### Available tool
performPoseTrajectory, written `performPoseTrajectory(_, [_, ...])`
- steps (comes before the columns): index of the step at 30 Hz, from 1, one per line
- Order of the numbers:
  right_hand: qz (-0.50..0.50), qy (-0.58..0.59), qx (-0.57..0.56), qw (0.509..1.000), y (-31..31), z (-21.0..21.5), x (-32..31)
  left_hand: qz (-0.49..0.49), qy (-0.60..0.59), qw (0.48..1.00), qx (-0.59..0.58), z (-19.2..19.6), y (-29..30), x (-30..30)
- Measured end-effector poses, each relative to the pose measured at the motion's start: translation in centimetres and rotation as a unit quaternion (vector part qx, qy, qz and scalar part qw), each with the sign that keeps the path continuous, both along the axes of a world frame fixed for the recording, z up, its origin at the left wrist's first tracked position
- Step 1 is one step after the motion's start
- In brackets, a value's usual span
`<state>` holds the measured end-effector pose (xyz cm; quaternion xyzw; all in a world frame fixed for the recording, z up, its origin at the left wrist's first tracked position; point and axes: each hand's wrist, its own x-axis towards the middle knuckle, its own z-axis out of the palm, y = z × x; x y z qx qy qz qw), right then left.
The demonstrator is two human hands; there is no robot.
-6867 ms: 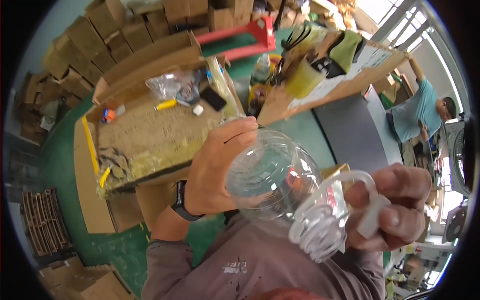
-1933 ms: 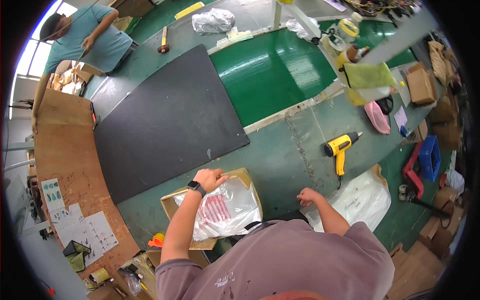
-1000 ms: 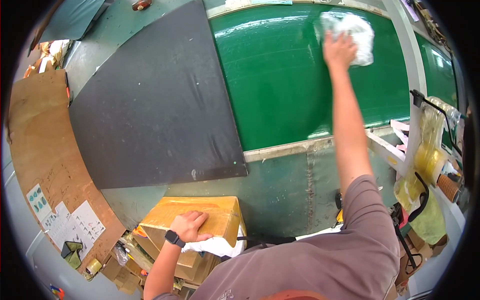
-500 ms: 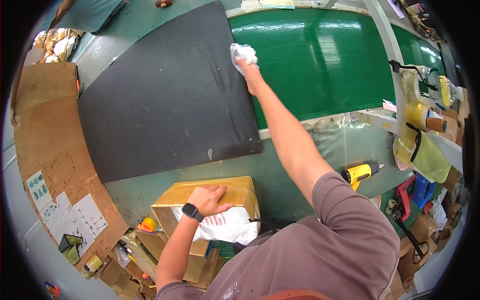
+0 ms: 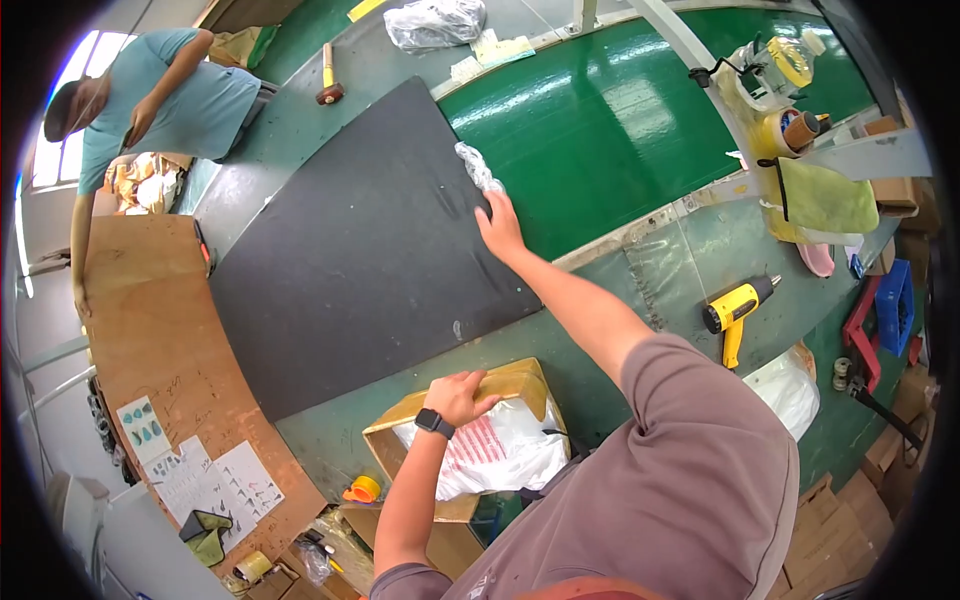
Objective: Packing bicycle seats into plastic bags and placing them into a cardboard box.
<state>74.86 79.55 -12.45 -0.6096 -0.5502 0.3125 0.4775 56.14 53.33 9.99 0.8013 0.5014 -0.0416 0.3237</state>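
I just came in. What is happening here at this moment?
A person works at a green table. Their left hand rests on the edge of a cardboard box with a white plastic bag inside. Their right hand reaches to the black mat's edge, fingertips at some crumpled clear plastic; whether it is gripped, I cannot tell. A yellow-and-black heat gun lies to the right, untouched. Another person stands at the far left.

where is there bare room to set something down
The middle of the black mat, between the wooden board and right hand; also the green strip, right of the crumpled plastic. Crowded: at the left hand, with the box and white bag, and around the bottle and green cloth.
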Motion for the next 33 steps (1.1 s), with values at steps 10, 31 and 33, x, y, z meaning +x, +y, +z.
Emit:
performPoseTrajectory(10, [0.247,-0.166,-0.056,0.953,-24.7,6.3,13.1,-0.015,-0.012,0.998,0.056,0.7,-1.6,-0.3])
performPoseTrajectory(31, [-0.121,-0.206,-0.228,0.944,8.4,2.6,-4.4,0.008,-0.011,1.0,0.019,0.5,0.0,-0.7])
performPoseTrajectory(33, [-0.02,-0.095,-0.297,0.95,10.9,1.8,-3.3,-0.001,0.001,1.0,0.016,0.7,0.8,-0.8])
